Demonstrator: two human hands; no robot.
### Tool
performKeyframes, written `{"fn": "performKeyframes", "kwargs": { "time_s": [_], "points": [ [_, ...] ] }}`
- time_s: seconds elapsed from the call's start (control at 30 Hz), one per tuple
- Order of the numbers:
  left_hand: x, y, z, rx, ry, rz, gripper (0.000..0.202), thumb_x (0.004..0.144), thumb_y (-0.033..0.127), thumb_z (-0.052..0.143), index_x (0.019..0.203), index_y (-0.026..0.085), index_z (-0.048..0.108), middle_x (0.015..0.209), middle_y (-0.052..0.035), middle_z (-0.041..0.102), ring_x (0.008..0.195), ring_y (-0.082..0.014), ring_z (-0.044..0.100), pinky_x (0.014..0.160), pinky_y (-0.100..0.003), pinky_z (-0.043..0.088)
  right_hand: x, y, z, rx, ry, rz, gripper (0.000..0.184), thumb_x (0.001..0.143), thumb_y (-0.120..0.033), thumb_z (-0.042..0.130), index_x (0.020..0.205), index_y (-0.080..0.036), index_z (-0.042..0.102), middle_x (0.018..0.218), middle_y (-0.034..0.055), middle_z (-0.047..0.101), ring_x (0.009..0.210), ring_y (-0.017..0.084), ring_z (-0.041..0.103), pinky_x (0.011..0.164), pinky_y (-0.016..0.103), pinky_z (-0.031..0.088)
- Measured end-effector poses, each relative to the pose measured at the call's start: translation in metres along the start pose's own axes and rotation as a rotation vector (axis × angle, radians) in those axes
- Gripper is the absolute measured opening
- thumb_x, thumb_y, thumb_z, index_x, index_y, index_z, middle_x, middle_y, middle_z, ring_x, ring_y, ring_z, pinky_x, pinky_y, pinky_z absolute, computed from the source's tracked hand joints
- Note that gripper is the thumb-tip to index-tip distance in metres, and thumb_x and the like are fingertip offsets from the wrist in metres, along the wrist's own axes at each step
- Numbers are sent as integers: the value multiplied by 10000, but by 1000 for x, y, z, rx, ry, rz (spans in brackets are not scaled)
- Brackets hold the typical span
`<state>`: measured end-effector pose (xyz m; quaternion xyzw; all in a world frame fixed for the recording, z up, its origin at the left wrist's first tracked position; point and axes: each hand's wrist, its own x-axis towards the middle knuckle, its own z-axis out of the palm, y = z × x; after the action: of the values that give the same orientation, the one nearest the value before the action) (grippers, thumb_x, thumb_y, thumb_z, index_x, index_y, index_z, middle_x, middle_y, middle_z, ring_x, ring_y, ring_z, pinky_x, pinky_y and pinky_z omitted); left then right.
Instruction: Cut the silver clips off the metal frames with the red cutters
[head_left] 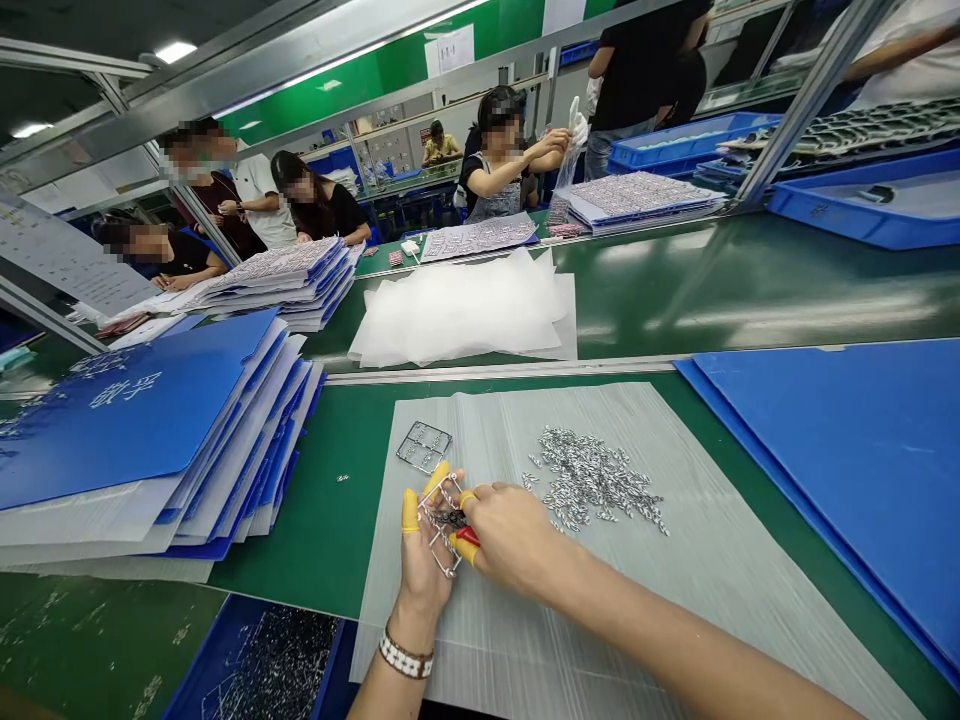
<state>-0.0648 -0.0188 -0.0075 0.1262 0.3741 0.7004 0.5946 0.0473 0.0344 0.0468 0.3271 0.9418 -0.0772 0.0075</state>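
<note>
My left hand (421, 560), with yellow finger cots on thumb and forefinger, pinches a small metal frame of parts (441, 520) over a grey ribbed sheet (675, 600). My right hand (508, 535) grips red-handled cutters (463, 535) whose tip touches that frame. An empty metal frame (424, 446) lies just above my hands. To the right rests a heap of several small shiny metal pieces (592, 485).
A stack of blue and white boards (150, 450) sits at left, a blue board (847, 470) at right, translucent sheets (465, 310) beyond. A blue bin of metal scrap (262, 665) stands at the near edge. Several other people work across the green bench.
</note>
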Motion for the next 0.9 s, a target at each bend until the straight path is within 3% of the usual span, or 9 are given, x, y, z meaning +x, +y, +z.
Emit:
{"fn": "performKeyframes", "kwargs": {
  "time_s": [0.27, 0.53, 0.73, 0.9],
  "points": [
    [1, -12, -7, 89, 69, 85, 714, 795, 720, 346, 1170, 183, 630, 1034, -139, 684, 1017, -270, 603, 884, -376, 456, 2, -3, -7, 18, -29, 1, 253, 842, -361, 560, 919, -133, 639, 788, 105, 667, 740, 246, 651, 605, 302, 448],
    [2, -16, -11, 163, 43, 142, 714, 792, 723, 348, 1127, 169, 649, 974, -126, 690, 1013, -272, 599, 924, -393, 423, 0, -3, -9, -16, -2, -11, 219, 826, -343, 577, 888, -137, 618, 757, 102, 661, 686, 249, 655, 567, 306, 455],
    [2, -17, -13, 179, 62, 165, 681, 800, 704, 368, 1173, 196, 625, 1101, -123, 664, 1030, -267, 597, 933, -397, 428, -2, -5, -14, -60, -26, -43, 168, 818, -285, 594, 875, -133, 638, 767, 104, 662, 669, 241, 650, 541, 297, 455],
    [-2, -9, -5, 148, 46, 136, 700, 813, 702, 334, 1145, 169, 645, 1084, -136, 669, 1056, -269, 585, 934, -383, 432, -4, 4, -18, -70, -14, 22, 241, 837, -362, 577, 891, -138, 646, 783, 111, 669, 700, 248, 648, 571, 306, 463]
  ]
}}
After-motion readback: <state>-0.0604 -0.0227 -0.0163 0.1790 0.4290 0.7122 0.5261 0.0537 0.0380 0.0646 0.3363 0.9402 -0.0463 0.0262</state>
